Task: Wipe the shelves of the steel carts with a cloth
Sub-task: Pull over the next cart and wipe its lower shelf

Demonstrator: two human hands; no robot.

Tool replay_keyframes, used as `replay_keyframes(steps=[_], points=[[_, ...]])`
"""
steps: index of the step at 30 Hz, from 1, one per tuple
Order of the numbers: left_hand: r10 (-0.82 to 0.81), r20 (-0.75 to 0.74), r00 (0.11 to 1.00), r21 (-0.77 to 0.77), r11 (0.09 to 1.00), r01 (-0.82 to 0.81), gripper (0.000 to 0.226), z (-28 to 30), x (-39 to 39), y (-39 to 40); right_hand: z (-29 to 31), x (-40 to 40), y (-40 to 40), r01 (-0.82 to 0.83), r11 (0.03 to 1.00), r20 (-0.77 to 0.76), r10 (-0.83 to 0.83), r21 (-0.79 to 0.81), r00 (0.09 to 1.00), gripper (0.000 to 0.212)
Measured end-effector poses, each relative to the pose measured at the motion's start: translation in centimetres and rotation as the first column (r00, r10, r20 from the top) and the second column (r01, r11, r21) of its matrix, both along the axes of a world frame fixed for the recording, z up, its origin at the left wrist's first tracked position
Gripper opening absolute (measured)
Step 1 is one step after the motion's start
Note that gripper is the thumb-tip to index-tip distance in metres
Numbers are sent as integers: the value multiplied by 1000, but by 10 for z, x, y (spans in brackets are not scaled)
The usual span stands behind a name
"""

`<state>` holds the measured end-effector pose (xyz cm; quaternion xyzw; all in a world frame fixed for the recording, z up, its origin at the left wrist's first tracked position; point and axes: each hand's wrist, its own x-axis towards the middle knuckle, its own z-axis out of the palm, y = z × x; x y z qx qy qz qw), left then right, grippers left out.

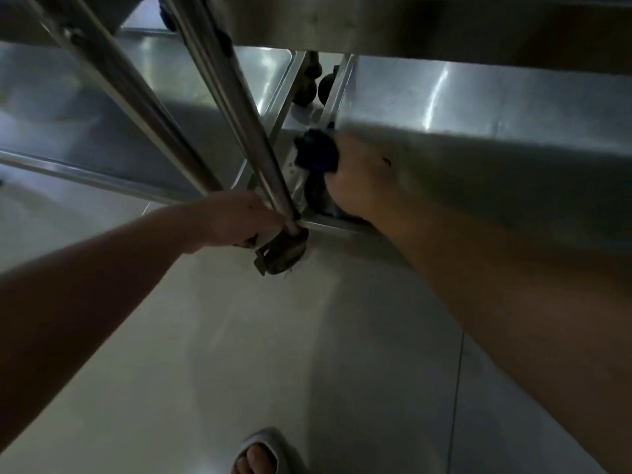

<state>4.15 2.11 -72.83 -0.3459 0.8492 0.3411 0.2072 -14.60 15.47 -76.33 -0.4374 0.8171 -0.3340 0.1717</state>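
Note:
Two steel carts stand side by side, seen from above. My right hand (359, 176) grips a dark blue cloth (316, 152) and presses it at the near left corner of the right cart's bottom shelf (478, 107). My left hand (239, 217) grips the lower end of a steel cart leg (246, 131), just above its caster (280, 251). The left cart's bottom shelf (85, 114) lies to the left. The fingers of both hands are partly hidden.
Upper shelves (410, 22) overhang the top of the view. Dark casters (314, 83) show in the gap between the carts. Pale tiled floor (273, 354) fills the foreground, with a foot in a grey slipper (263, 453) at the bottom edge.

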Motion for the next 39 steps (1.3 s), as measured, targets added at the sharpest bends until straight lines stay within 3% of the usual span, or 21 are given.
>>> replay_keyframes(steps=[3,5,7,10,12,16,20,25,27,29,32,35,39], points=[[191,-202,961,168,973,-159,70,-3,-2,-4,-21,7,3,-239,960,148,217,145,965,52],[268,-332,904,164,961,-225,75,-8,-8,-3,-27,6,11,-309,941,134,291,141,947,51],[329,-515,792,181,944,-275,55,-15,-18,5,-31,2,21,-353,922,34,352,159,935,56],[477,-687,548,363,879,-310,11,-24,-35,26,-40,-15,14,-399,855,-104,453,331,886,62],[514,-719,467,356,850,-388,19,-29,-40,33,-44,-35,-5,-351,836,-167,452,421,876,67],[462,-719,519,280,876,-392,26,-34,-41,29,-44,-99,-54,-106,831,-276,298,547,914,66],[483,-743,464,307,861,-405,25,-36,-43,30,-40,-112,-96,56,834,-216,77,550,973,67],[513,-773,373,369,842,-394,23,-38,-47,33,-47,-38,-37,-194,896,-192,289,401,938,75],[536,-776,331,394,823,-410,24,-39,-50,34,-47,-31,-2,-355,857,-146,432,374,890,78],[535,-775,336,393,825,-406,24,-39,-51,35,-46,-50,3,-405,822,-121,486,401,866,79],[543,-760,358,405,826,-393,21,-41,-48,36,-44,-101,-28,-160,881,-198,272,445,942,75],[543,-762,353,402,824,-398,18,-40,-51,37,-38,-154,-72,68,860,-200,41,506,979,67],[569,-756,323,434,805,-403,12,-41,-51,35,-40,-152,-125,69,834,-151,17,547,988,67]])
